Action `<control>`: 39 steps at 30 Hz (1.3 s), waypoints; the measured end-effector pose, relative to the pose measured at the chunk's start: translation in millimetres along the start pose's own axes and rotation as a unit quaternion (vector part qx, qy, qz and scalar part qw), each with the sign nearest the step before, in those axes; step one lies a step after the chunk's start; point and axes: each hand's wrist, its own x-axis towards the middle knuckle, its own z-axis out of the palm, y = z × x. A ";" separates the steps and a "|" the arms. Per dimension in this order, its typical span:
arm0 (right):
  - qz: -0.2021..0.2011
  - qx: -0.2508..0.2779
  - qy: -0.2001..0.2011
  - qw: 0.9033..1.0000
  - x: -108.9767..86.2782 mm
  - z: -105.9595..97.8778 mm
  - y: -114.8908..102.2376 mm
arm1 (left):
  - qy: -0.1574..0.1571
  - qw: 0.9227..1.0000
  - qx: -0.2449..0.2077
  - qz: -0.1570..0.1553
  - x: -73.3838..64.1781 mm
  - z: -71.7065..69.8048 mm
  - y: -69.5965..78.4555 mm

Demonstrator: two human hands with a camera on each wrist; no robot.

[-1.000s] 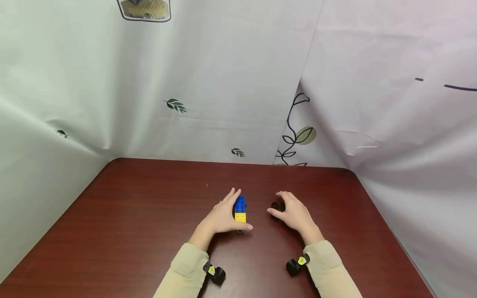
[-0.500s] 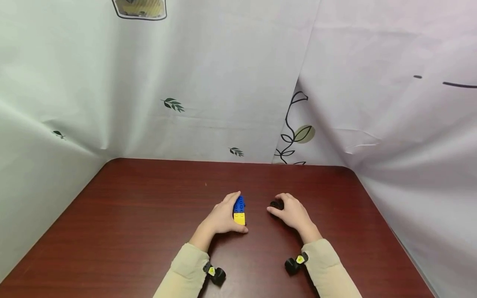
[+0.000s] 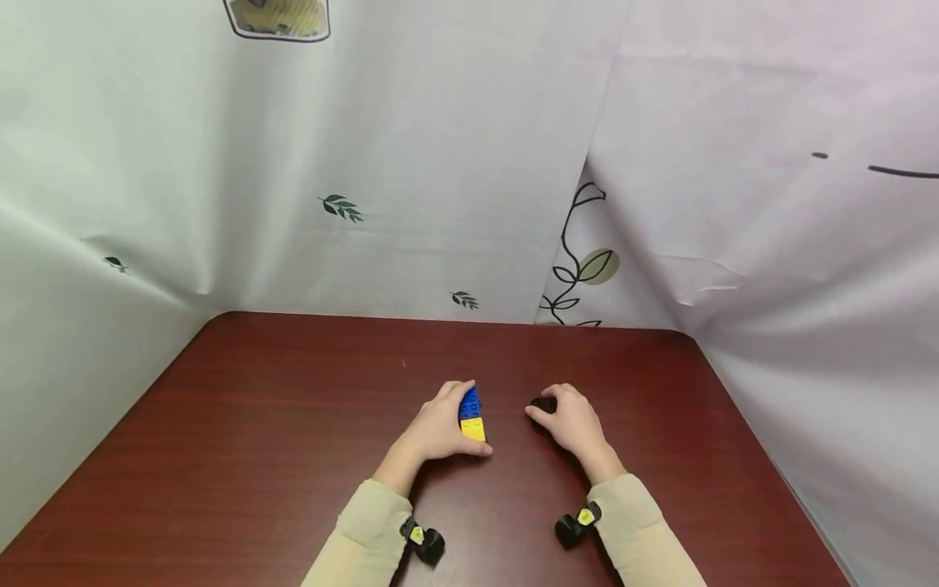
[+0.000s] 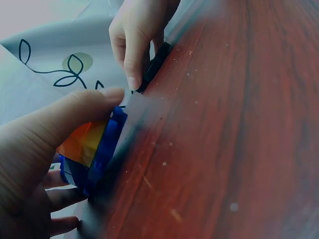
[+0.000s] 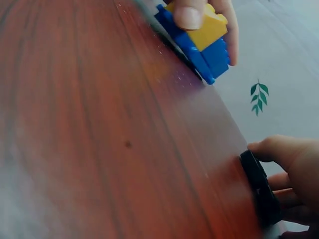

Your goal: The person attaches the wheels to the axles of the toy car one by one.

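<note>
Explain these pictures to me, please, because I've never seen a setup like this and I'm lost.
There's no machine here, just a person's two bare hands, with a small camera strapped at each wrist. The wide picture comes from a camera worn on the head, looking forward and down. The other two come from the wrist cameras, so the reddish-brown table looks slanted there. The left hand grips a blue-and-yellow toy-brick piece. The right hand grips a black piece, its exact form hard to make out. Behind the table is a pale backdrop printed with leaves.
</note>
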 end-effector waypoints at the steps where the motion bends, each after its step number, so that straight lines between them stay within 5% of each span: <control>1: 0.003 0.001 0.002 1.000 -0.5 0.7 -0.1 | 0.001 1.000 -0.005 -0.001 -0.2 0.4 0.0; 18: 0.013 0.043 0.047 0.998 1.4 1.2 -1.5 | 0.036 0.996 -0.075 0.015 4.0 1.7 -3.5; 39: -0.050 0.164 0.092 0.981 1.6 -4.4 -1.4 | 0.077 0.988 -0.131 0.014 3.8 5.0 -1.2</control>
